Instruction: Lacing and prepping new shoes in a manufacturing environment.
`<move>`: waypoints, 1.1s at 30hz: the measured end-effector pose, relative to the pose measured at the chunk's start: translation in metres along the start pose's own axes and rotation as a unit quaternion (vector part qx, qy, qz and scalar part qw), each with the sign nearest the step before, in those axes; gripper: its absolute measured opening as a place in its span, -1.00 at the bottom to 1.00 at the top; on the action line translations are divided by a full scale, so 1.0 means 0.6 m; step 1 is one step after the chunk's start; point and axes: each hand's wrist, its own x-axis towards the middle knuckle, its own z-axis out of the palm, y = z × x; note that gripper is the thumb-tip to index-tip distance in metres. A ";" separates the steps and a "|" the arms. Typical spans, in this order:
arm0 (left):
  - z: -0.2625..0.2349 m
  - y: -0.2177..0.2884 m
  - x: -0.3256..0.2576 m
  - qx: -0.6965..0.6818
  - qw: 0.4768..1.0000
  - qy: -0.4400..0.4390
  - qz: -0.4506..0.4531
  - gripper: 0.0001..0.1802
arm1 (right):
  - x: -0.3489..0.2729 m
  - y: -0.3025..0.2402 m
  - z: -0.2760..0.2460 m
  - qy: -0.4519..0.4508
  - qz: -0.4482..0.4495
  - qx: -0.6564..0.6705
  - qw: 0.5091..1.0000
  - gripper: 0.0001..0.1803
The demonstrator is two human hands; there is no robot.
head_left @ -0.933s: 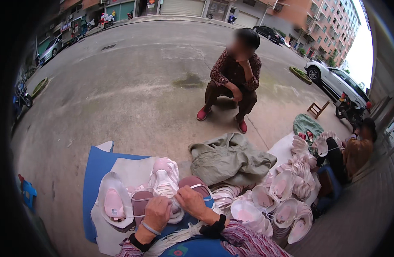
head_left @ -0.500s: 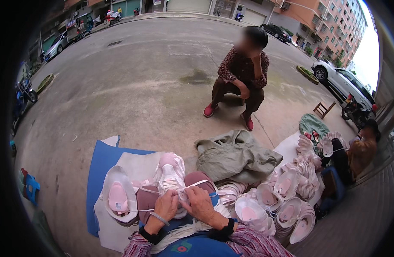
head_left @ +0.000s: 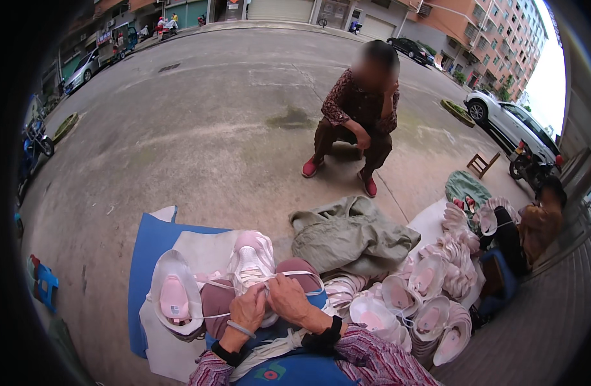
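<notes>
With both hands closed on the white lace, your left hand [head_left: 247, 310] and right hand [head_left: 288, 298] pull it taut over the pink-and-white shoe upper [head_left: 252, 262]. A finished upper [head_left: 174, 297] lies just left on the blue mat [head_left: 151, 241], clear of the lacing.

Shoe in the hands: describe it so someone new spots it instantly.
Start at the blue sheet on the pavement, then go to the person's two hands at its near edge. The pink and white shoe sits just beyond the left hand and right hand, toe pointing away; unlike the loose shoe pieces around it, white laces cross it.
</notes>
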 end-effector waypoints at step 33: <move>-0.098 0.012 -0.035 -0.182 0.977 -0.078 -0.074 -0.87 | -0.011 -0.004 -0.035 0.045 -0.064 0.116 0.990 -0.48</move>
